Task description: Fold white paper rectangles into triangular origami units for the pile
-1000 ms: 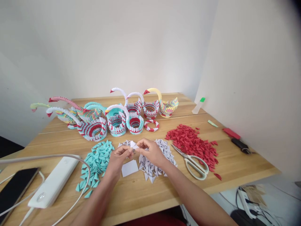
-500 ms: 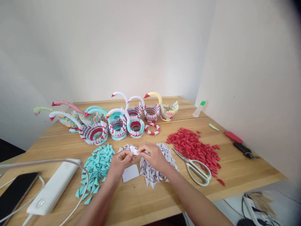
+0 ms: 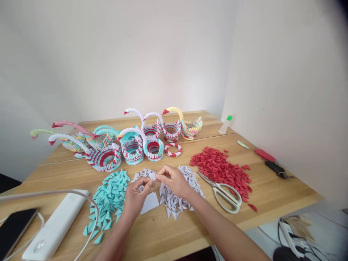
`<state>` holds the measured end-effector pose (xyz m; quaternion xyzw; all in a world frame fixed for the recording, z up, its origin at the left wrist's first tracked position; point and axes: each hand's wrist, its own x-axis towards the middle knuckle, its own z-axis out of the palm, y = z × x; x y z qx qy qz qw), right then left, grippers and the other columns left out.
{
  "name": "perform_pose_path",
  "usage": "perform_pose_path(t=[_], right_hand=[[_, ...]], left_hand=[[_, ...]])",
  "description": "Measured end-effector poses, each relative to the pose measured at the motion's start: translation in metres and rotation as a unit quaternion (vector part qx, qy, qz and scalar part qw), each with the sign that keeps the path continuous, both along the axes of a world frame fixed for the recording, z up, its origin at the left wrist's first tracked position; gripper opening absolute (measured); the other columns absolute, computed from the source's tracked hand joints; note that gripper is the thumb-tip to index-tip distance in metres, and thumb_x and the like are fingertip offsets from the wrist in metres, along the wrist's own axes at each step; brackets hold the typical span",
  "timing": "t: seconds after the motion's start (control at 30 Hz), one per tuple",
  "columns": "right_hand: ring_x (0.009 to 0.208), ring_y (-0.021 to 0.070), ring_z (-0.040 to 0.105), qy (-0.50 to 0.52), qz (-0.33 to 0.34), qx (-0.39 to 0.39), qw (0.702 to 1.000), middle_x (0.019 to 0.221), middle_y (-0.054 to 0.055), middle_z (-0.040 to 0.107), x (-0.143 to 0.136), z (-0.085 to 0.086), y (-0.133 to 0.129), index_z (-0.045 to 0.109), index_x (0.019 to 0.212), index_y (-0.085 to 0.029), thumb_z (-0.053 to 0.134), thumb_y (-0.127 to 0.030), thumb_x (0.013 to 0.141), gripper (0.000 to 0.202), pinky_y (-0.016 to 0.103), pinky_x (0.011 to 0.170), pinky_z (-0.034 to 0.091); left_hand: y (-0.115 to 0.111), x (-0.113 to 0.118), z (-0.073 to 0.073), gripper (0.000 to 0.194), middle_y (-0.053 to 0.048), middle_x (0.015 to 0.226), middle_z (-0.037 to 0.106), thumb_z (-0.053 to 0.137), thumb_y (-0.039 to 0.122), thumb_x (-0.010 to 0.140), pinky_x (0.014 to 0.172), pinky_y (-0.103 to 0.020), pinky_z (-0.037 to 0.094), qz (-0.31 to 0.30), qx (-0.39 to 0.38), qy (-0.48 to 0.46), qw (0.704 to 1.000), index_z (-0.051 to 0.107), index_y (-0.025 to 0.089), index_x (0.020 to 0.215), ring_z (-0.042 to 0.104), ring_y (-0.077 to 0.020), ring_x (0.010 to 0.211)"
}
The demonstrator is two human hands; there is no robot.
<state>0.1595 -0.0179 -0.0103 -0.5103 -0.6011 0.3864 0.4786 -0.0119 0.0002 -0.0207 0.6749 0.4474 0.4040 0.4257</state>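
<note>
Between my two hands is a small piece of white paper (image 3: 152, 176), partly covered by the fingers. My left hand (image 3: 137, 195) pinches near its lower left side, and my right hand (image 3: 172, 181) grips its right end with thumb and forefinger. Below the hands lies a flat stack of white paper slips (image 3: 150, 203). Folded white triangles are heaped on both sides, a small pile (image 3: 144, 173) behind the left fingers and a larger white pile (image 3: 174, 203) under my right hand. Turquoise folded triangles (image 3: 110, 195) lie left of my left hand.
Several folded-paper swans (image 3: 104, 157) stand along the back, beside a red-and-white paper ring (image 3: 173, 154). Right are red triangles (image 3: 220, 170), scissors (image 3: 228, 197), a glue bottle (image 3: 225, 126) and a black cutter (image 3: 275, 168). Left lie a phone (image 3: 16, 230) and a white power bank (image 3: 57, 224) with cables.
The view has shifted slightly, so most things sit a little further left. Both hands still pinch the white paper, now more hidden, and the left fingers have shifted on it.
</note>
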Motion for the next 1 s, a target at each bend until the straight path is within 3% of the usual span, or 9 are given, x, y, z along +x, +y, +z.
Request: perform_pose_path(t=[0.23,0.53,0.8,1.0], right_hand=[[0.063,0.0108,0.055,0.017,-0.01,-0.01,1.0,0.068,-0.003,0.06,-0.003,-0.001,0.0,0.058,0.074,-0.017,0.06,-0.023,0.08,0.009,0.02,0.058,0.04],[0.064,0.0124,0.058,0.018,-0.06,0.016,0.998,0.07,-0.003,0.064,-0.012,-0.006,-0.001,0.056,0.088,-0.019,0.059,-0.02,0.079,0.01,0.022,0.06,0.042],[0.071,0.0133,0.06,0.055,0.008,-0.002,0.998,0.074,-0.002,0.062,-0.009,-0.005,-0.001,0.055,0.108,-0.021,0.053,-0.022,0.085,0.023,0.024,0.067,0.044],[0.067,0.0119,0.054,0.036,0.003,0.004,0.999,0.073,-0.001,0.058,-0.004,0.003,-0.003,0.058,0.083,-0.018,0.054,-0.035,0.087,0.019,0.022,0.062,0.04]], left_hand=[[0.0,-0.001,-0.003,0.022,-0.002,0.065,0.063,0.06,0.035,0.078,0.062,-0.024,0.042,-0.009,-0.012,-0.014,1.0,0.064,0.017,0.065,0.055,-0.0171,0.064],[0.002,0.005,-0.009,0.028,-0.002,0.065,0.06,0.063,0.042,0.077,0.058,-0.023,0.045,-0.051,-0.11,-0.104,0.987,0.062,0.015,0.071,0.054,-0.0139,0.059],[0.001,0.005,-0.004,0.023,-0.001,0.064,0.06,0.064,0.037,0.077,0.06,-0.023,0.043,-0.03,-0.107,-0.131,0.985,0.06,0.016,0.071,0.055,-0.0141,0.061],[0.003,0.002,-0.006,0.024,0.0,0.06,0.058,0.063,0.037,0.077,0.057,-0.022,0.041,-0.063,-0.109,-0.103,0.987,0.058,0.015,0.068,0.053,-0.0131,0.057]])
